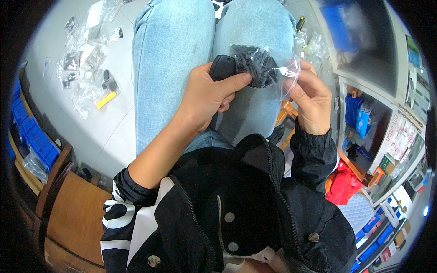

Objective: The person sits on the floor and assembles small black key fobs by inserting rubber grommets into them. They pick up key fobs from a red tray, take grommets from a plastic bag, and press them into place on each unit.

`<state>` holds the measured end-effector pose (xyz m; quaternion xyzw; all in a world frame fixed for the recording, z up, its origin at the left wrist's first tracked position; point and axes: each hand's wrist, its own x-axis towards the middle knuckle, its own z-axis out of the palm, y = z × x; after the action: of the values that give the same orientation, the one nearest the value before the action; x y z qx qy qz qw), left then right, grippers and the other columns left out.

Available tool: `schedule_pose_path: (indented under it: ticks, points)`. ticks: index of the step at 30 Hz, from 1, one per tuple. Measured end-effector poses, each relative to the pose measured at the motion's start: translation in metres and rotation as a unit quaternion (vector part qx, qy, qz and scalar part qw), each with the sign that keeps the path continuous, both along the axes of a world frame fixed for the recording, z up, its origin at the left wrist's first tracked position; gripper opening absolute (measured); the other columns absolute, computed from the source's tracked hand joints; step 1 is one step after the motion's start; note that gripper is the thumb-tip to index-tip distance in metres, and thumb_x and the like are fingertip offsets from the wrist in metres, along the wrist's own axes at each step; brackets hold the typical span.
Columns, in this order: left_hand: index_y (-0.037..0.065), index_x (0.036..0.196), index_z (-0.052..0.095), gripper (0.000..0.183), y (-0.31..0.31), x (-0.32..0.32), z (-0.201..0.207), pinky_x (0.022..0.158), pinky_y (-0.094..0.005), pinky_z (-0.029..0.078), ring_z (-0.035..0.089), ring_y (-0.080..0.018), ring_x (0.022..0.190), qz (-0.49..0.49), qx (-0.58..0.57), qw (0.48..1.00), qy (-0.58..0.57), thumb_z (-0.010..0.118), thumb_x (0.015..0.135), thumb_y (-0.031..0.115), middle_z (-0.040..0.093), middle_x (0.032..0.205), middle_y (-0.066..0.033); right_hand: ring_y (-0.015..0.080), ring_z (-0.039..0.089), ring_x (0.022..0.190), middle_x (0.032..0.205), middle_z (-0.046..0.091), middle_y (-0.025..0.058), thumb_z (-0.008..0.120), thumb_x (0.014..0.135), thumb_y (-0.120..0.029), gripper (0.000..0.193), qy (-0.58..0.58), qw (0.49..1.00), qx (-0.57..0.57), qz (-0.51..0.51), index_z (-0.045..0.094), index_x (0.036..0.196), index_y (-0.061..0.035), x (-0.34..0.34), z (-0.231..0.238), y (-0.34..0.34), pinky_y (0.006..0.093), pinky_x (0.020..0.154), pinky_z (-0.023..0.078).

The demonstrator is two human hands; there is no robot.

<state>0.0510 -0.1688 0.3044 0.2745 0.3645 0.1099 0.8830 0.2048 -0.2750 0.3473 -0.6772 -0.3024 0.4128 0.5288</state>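
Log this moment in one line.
left hand: holds black piece, bag of black parts | right hand: grips bag's clear end | floor: clear bags

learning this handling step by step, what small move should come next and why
The right hand should probably ease the free end of the clear bag apart, since it holds that end while the left hand steadies the other side along with a larger black piece. Small black parts are bunched inside; whether the bag is sealed, I can't tell.
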Motion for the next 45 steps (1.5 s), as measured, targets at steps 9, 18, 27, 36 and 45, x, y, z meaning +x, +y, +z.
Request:
schedule_pose_path:
  ticks: [9, 18, 27, 36, 45]
  points:
    - [0.001, 0.075, 0.056, 0.011, 0.000, 0.001, 0.002, 0.034, -0.0170, 0.026, 0.039, -0.0029, 0.041, -0.004, 0.002, 1.000, 0.003, 0.064, 0.077, 0.008, 0.049, 0.055, 0.0020, 0.0125, 0.057, 0.074, 0.097, 0.056, 0.0102, 0.061, 0.075, 0.002, 0.021, -0.003, 1.000, -0.001, -0.003, 0.059, 0.096, 0.0044, -0.008, 0.008, 0.002, 0.0220, 0.063, 0.047]
    - [0.001, 0.074, 0.055, 0.011, 0.001, 0.000, 0.002, 0.034, -0.0170, 0.026, 0.039, -0.0030, 0.042, -0.005, 0.009, 1.000, 0.000, 0.063, 0.077, 0.007, 0.048, 0.055, 0.0019, 0.0130, 0.056, 0.074, 0.090, 0.055, 0.0096, 0.058, 0.075, 0.005, 0.016, 0.075, 0.997, 0.011, -0.007, 0.057, 0.091, 0.0046, -0.003, 0.007, 0.001, 0.0234, 0.061, 0.047]
    - [0.002, 0.075, 0.055, 0.012, 0.001, -0.001, -0.001, 0.034, -0.0168, 0.027, 0.040, -0.0028, 0.042, -0.009, 0.021, 1.000, 0.004, 0.064, 0.076, 0.009, 0.048, 0.055, 0.0017, 0.0111, 0.051, 0.074, 0.092, 0.050, 0.0057, 0.046, 0.077, 0.005, 0.025, -0.212, 0.970, -0.088, 0.079, 0.065, 0.091, -0.0018, 0.013, 0.019, -0.002, 0.0207, 0.061, 0.043]
    - [0.003, 0.073, 0.056, 0.016, -0.001, 0.001, 0.000, 0.034, -0.0169, 0.026, 0.038, -0.0025, 0.040, -0.004, 0.046, 0.999, 0.024, 0.067, 0.075, 0.013, 0.047, 0.053, 0.0029, 0.0060, 0.042, 0.059, 0.071, 0.048, -0.0012, 0.047, 0.083, -0.007, 0.025, -0.024, 0.986, -0.089, 0.139, 0.062, 0.103, -0.0031, 0.017, 0.012, 0.004, 0.0180, 0.053, 0.033]
    - [0.002, 0.074, 0.056, 0.013, 0.000, 0.003, 0.001, 0.035, -0.0169, 0.026, 0.038, -0.0025, 0.041, 0.010, 0.013, 1.000, 0.004, 0.065, 0.077, 0.012, 0.046, 0.052, 0.0032, 0.0044, 0.044, 0.060, 0.068, 0.053, -0.0033, 0.052, 0.083, -0.010, 0.026, 0.049, 0.982, -0.107, 0.147, 0.060, 0.106, -0.0020, 0.016, 0.015, 0.009, 0.0176, 0.057, 0.034]
